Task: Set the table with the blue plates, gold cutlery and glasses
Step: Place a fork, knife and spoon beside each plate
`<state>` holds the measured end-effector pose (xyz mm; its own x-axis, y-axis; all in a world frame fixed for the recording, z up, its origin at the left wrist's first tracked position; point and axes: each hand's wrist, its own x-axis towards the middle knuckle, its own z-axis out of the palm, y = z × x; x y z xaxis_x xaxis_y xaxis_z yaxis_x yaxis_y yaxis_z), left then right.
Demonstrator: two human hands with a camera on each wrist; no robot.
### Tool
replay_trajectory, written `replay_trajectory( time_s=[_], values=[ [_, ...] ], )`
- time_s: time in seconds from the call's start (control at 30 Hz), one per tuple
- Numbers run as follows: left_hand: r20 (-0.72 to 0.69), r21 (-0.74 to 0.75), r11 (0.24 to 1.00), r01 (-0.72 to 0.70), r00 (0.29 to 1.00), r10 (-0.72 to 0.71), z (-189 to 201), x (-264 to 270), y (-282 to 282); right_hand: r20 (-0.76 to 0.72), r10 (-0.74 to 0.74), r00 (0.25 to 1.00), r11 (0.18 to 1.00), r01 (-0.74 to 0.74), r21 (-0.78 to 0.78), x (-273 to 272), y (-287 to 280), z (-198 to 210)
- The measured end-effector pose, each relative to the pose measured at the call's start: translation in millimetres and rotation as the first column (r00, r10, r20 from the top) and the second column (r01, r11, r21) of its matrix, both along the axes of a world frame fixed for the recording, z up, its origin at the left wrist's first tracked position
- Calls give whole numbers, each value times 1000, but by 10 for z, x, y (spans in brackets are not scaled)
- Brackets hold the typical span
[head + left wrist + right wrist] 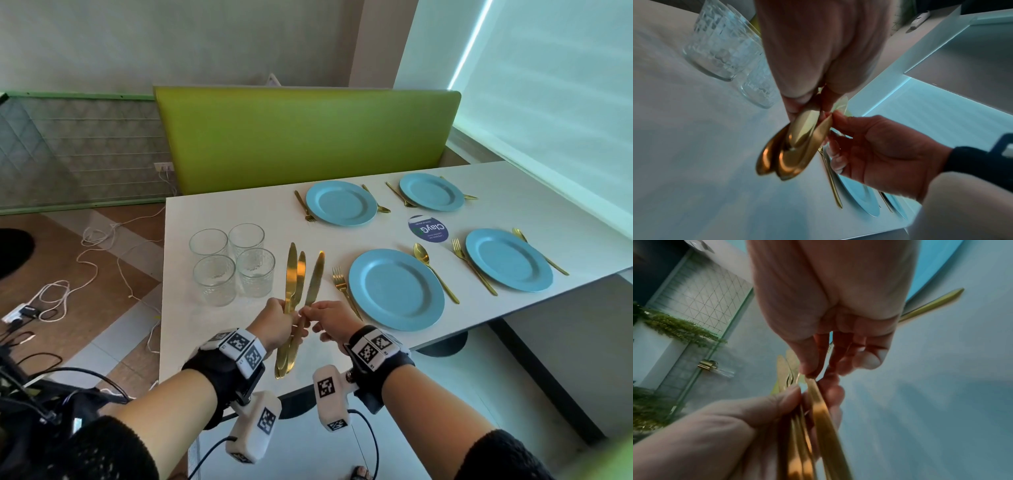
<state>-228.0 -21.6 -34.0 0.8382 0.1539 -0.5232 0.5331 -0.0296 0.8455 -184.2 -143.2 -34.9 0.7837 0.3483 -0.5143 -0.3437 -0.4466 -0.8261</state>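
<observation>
Left hand (274, 320) gripped knives (294, 274); right hand (330, 322) pinched one knife (315, 279). Probably stiff, slick, light; best held at handles.

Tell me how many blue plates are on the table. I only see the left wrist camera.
Observer: Four blue plates show in the head view, two near and two far.
Kid: How many knives are sticking up? I just see handles.
Observer: Three knives fan out above the left hand in the head view.
</observation>
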Motion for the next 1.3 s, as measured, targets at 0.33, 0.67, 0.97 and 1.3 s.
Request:
replay_trajectory(
  time_s=[0.33, 0.67, 0.97, 1.3],
  values=[
    [38, 137, 982, -128, 992, 124, 3, 18, 206, 194, 97, 976, 866, 13, -500, 268, -339, 11],
    [67, 129, 975, -179, 983, 171, -107, 49, 235, 278, 340, 898, 537, 57, -842, 279, -304, -180],
    [101, 99, 973, -209, 975, 199, -103, 42, 311, 247, 491, 835, 426, 16, -905, 269, -223, -309],
    [98, 58, 977, -205, 975, 199, -92, 87, 298, 267, 428, 864, 472, 38, -881, 383, -219, -368]
  ],
)
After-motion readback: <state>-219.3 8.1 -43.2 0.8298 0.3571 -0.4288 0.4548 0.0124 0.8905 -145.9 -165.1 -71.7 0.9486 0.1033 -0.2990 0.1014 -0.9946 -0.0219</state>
